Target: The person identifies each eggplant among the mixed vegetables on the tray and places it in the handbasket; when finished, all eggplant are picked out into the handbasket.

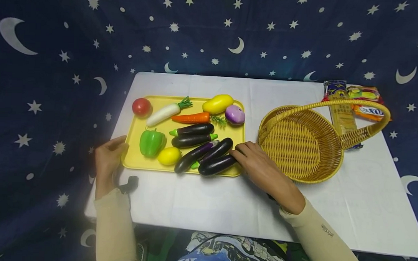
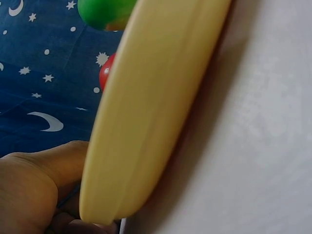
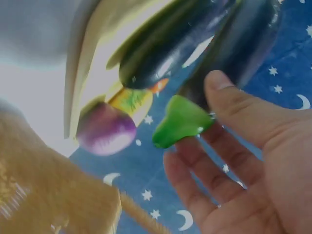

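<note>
A yellow tray (image 1: pixel 133 153) on the white table bears toy vegetables and fruit. At its left edge, my left hand (image 1: pixel 109 156) grips the rim; in the left wrist view the tray wall (image 2: pixel 146 107) hides part of the fingers. My right hand (image 1: pixel 257 163), at the tray's front right, pinches the green stem end (image 3: pixel 183 119) of an eggplant (image 1: pixel 217 165) between thumb and fingers. Several more eggplants (image 1: pixel 195 140) lie beside it. Also on the tray are a green pepper (image 1: pixel 152 143), lemon (image 1: pixel 169 156), tomato (image 1: pixel 142 107), white radish (image 1: pixel 164 114) and carrot (image 1: pixel 192 118).
A wicker basket (image 1: pixel 335 162) with a tall handle stands right of the tray, close to my right hand. Behind it lie a pasta packet (image 1: pixel 344 116) and an orange-red packet (image 1: pixel 367 99). A yellow mango (image 1: pixel 218 104) and purple round vegetable (image 1: pixel 235 115) occupy the tray's back right.
</note>
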`<action>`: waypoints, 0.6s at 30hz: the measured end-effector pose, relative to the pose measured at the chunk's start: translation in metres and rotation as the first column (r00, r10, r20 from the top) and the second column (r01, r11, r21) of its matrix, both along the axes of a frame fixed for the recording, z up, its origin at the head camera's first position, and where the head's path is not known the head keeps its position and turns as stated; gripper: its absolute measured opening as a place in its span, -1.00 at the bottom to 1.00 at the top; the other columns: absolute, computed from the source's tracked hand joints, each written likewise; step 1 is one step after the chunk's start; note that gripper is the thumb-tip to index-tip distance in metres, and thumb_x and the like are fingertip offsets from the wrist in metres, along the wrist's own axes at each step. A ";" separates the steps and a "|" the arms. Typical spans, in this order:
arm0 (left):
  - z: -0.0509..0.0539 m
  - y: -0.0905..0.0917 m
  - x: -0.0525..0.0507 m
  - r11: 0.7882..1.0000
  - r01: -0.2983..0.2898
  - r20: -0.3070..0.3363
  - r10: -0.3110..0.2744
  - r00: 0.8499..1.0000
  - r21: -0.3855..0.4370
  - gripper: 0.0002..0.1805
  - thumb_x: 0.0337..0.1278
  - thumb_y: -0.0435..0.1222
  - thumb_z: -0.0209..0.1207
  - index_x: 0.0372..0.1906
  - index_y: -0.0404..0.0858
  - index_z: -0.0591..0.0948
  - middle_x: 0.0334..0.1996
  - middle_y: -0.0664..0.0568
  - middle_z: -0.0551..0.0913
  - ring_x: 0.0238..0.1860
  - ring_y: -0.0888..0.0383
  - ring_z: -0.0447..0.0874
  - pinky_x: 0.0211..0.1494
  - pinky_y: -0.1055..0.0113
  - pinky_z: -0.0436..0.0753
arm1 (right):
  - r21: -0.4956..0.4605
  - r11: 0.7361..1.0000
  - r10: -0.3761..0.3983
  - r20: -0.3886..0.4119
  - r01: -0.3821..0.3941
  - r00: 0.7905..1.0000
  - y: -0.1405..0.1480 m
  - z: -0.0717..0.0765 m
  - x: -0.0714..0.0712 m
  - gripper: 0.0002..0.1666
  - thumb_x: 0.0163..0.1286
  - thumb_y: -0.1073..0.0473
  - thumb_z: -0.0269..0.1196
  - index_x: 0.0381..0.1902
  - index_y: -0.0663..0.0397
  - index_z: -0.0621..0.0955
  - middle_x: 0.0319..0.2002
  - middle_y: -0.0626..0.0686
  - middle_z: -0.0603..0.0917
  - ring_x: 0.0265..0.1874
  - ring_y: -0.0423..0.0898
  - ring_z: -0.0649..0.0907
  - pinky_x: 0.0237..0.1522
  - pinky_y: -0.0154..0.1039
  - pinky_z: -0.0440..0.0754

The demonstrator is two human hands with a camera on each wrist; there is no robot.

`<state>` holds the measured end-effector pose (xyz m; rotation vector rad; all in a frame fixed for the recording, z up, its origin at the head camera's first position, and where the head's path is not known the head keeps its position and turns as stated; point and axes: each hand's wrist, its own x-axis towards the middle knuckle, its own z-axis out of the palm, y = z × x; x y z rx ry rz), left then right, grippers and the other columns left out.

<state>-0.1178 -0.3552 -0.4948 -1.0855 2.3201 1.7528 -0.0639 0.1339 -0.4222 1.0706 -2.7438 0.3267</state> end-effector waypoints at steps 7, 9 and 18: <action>0.001 0.001 0.000 1.000 0.008 0.013 -0.008 1.000 -0.030 -0.52 0.32 -0.31 0.40 0.32 -0.04 0.71 0.19 0.03 0.77 0.05 0.28 0.67 -0.06 0.61 0.70 | -0.178 0.983 0.060 0.039 -0.052 0.997 0.042 0.032 0.013 -0.55 0.37 0.33 0.45 0.18 0.00 0.64 0.03 0.00 0.66 -0.04 -0.12 0.63 0.01 -0.16 0.69; 0.002 0.001 0.001 0.999 0.015 0.027 -0.014 1.000 -0.047 -0.52 0.33 -0.29 0.40 0.33 -0.02 0.71 0.24 0.02 0.76 0.08 0.28 0.65 -0.04 0.62 0.68 | -0.203 0.978 0.062 0.037 -0.053 0.997 0.059 0.040 0.017 -0.68 0.50 0.18 0.38 0.16 -0.03 0.65 0.04 -0.01 0.64 -0.06 -0.18 0.63 -0.02 -0.27 0.67; 0.006 0.003 0.001 0.997 0.037 0.047 -0.034 0.998 -0.070 -0.52 0.36 -0.26 0.38 0.34 0.02 0.70 0.12 0.11 0.76 0.07 0.29 0.63 -0.02 0.60 0.66 | -0.271 0.957 -0.113 -0.028 0.101 0.993 0.149 0.068 0.031 -0.27 0.67 -0.33 -0.10 0.10 0.09 0.75 -0.03 0.09 0.66 -0.01 -0.48 0.48 0.00 -0.74 0.43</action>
